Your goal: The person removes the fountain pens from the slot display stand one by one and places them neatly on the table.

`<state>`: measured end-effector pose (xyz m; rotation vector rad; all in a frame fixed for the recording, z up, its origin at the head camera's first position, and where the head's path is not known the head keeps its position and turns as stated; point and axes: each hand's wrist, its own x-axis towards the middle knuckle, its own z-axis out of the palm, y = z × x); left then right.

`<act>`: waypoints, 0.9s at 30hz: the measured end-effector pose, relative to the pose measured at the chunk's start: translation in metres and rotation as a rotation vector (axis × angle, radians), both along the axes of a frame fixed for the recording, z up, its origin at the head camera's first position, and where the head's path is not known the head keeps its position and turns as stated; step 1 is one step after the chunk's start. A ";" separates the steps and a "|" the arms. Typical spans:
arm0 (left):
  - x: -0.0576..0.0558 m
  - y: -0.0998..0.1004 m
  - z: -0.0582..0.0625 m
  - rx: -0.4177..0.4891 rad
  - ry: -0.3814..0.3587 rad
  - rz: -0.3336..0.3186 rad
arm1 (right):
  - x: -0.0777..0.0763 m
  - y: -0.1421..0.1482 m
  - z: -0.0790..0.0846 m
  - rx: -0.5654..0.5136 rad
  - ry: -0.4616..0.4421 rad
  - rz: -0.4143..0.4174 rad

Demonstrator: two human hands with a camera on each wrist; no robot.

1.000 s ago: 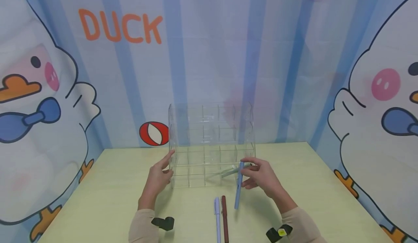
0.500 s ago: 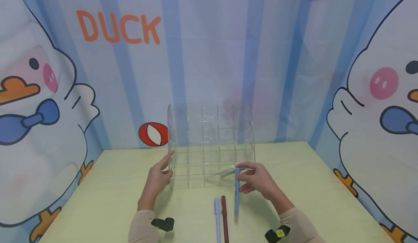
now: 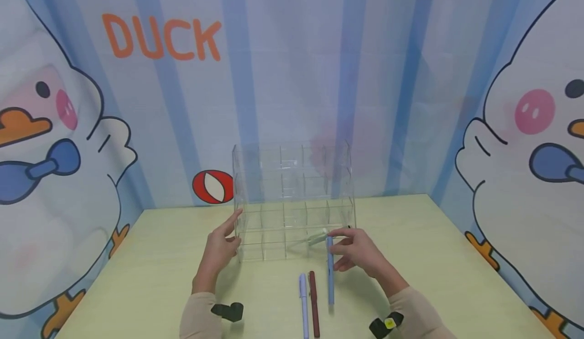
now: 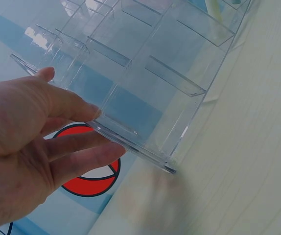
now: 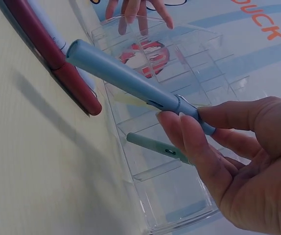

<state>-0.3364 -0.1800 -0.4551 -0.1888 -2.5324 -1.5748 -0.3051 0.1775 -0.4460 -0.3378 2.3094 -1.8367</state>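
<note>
Blue pen (image 3: 330,273) is up off the table, in front of the right-hand part of a clear plastic rack (image 3: 274,229). It is pinched near the end closest to the rack between the thumb and fingertips of the right hand (image 3: 358,248). The pen's other end points back toward the person, and I can't tell whether its near tip touches the rack.

Over on the other side, the left hand (image 3: 221,245) has its fingers spread and mostly straight, the tips resting against the rack's left side panel.

The rack is stepped, with thin dividers cutting each row into compartments. A green pen (image 5: 152,144) lies at a slant in the bottom row, toward the right side, just beyond the blue one.

Between the two forearms, a purple pen (image 3: 304,306) and a dark red pen (image 3: 314,303) lie side by side on the pale tabletop (image 3: 159,278), their upper ends pointing at the rack. Behind everything hangs a blue striped curtain (image 3: 292,75) with big white ducks, a red ball and the word DUCK in orange.
</note>
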 end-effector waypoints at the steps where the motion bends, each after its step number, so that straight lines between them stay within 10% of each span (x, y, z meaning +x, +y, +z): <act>1: 0.000 0.000 0.000 0.000 0.000 0.000 | 0.000 0.000 0.000 0.003 -0.006 0.005; 27: -0.003 0.001 -0.003 -0.022 -0.021 0.030 | -0.001 0.003 -0.015 0.074 -0.192 0.133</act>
